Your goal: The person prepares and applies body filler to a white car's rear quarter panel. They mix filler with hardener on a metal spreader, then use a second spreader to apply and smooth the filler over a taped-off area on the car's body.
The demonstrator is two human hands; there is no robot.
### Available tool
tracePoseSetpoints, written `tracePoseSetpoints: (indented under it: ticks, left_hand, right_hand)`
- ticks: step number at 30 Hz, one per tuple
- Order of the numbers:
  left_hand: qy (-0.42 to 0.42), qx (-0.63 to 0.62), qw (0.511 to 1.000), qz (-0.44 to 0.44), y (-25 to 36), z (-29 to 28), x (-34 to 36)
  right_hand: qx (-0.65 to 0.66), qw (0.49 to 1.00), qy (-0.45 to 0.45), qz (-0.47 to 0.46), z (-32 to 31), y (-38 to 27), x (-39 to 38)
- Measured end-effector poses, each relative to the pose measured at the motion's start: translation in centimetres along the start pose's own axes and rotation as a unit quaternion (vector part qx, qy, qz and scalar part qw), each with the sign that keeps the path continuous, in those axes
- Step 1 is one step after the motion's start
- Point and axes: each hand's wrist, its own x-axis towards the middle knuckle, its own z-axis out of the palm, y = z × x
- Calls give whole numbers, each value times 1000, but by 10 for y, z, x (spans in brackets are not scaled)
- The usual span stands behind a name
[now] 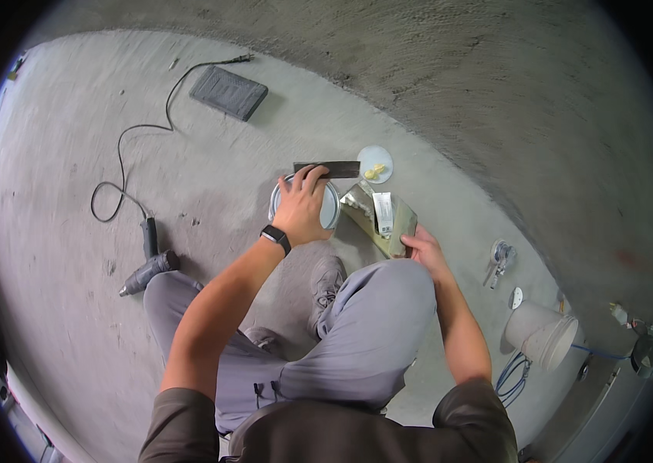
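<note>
Right hand [424, 250] pinching edge of packet [404, 221], by knee [400, 293], packet just right of tin [329, 208], left hand [301, 206] half-curled over tin, fingertips at dark strip [344, 168], firmness of hold unclear, white disc [370, 154] off strip's right end, dark box [229, 92] farthest, on floor [211, 170].

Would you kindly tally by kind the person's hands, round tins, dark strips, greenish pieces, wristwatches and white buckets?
Hands: 2, left hand, right hand
Round tin: 1
Dark strip: 1
Greenish piece: 1
Wristwatch: 1
White bucket: 1
Total: 7
</note>
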Motion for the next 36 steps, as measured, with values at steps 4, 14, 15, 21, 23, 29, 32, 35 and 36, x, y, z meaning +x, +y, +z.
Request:
tracePoseSetpoints:
  ticks: [4, 14, 15, 21, 23, 29, 32, 35, 36]
  left_hand:
    - [-90, 105, 990, 29, 6, 4, 2]
    - [81, -24, 996, -27, -18, -8, -20]
    - [100, -30, 994, -35, -19, -9, -18]
    - [6, 19, 1000, -7, 9, 11, -19]
    - [52, 32, 998, 25, 11, 17, -21]
    - [26, 22, 998, 55, -5, 13, -13]
    - [22, 28, 998, 57, -4, 12, -11]
    - [53, 5, 996, 70, -2, 11, -16]
    - [64, -18, 995, 72, -1, 10, -19]
  right_hand:
    - [-75, 997, -15, -23, 20, -9, 24]
    - [-97, 978, 134, -124, 19, -4, 47]
    - [-86, 979, 134, -127, 21, -2, 49]
    - [-96, 980, 129, -120, 31, 13, 55]
    - [-112, 979, 133, -106, 36, 21, 59]
    - [-120, 987, 81, -66, 60, 52, 91]
    - [-190, 972, 118, -78, 66, 60, 103]
    - [-204, 966, 133, -89, 63, 60, 108]
    - [-215, 962, 140, -90, 60, 59, 108]
